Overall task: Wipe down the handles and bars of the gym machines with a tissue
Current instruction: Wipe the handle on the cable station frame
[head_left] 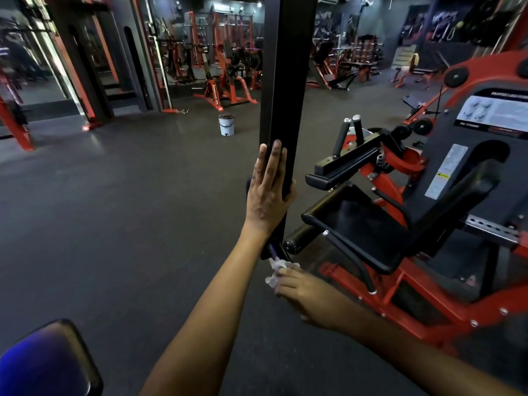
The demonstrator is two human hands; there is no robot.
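Leftward, dark rubber floor [120, 201] lies open, with a blue-black pad [48, 364] cut off at the bottom corner and a white bucket [226, 124] standing far back. At centre the left hand [267, 192] lies flat on the black upright bar [285, 81], fingers [271, 164] straight, thumb wrapped round its far edge — the bar's top runs out of view. Below, the right hand [300, 292] pinches a crumpled tissue [275, 271] just beside the bar's foot. Close on the right stands a red machine [428, 212]; its label is unreadable.

black post [288, 81] cut off above, tissue [275, 271] partly hidden (by fingers [287, 277])
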